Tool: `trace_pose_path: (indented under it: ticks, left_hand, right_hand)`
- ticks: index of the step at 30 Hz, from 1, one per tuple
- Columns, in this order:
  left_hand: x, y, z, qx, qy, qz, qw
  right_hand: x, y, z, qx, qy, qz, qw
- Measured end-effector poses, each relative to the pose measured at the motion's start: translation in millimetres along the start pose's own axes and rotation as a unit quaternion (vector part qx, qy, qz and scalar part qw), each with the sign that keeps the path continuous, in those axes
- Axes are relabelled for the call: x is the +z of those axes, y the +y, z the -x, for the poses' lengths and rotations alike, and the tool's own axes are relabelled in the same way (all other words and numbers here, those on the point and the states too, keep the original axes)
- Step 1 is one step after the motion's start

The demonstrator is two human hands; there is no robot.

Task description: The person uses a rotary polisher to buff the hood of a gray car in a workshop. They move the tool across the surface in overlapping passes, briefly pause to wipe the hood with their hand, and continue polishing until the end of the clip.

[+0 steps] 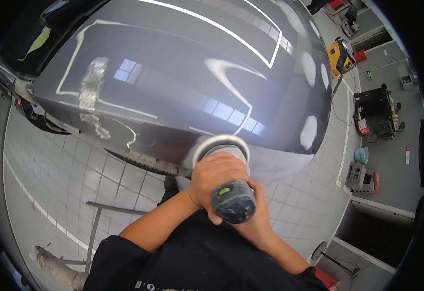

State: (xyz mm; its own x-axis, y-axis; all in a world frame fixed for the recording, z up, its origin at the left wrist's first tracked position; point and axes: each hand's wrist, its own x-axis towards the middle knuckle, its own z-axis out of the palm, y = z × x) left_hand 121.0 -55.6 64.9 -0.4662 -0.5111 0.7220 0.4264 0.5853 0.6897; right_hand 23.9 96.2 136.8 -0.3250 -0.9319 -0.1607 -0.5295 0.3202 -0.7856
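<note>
My left hand (217,175) is wrapped over the head of a grey sander (232,202) with a dark end and a small green button. Closed round the right side of its body is my right hand (259,199). The sander's round pad rests at the near edge of a glossy grey car body (158,82), beside a dull, whitish area (275,162). Further right, pale oval patches mark the car's surface. A wrinkled silvery patch (93,83) shows on the left part of the car body. Bright lines and window shapes reflect across the paint.
A grey metal stand (95,228) is on the tiled floor at the lower left. Along the right are a yellow machine (340,57), a black cart (374,116), a light-blue bucket (361,155), a grey toolbox (359,178) and a cable on the floor.
</note>
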Motion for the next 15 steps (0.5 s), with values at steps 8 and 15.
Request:
trace_pose_path:
  ticks: [8, 15]
  left_hand:
    - [-5, 11, 37, -0.019, 0.068, -0.048, 0.996]
    - [75, -3, 18, -0.019, -0.03, -0.009, 0.999]
  right_hand:
    - [-2, -11, -3, 0.016, -0.092, 0.022, 0.995]
    - [-19, 90, 45, 0.058, 0.083, -0.037, 0.994]
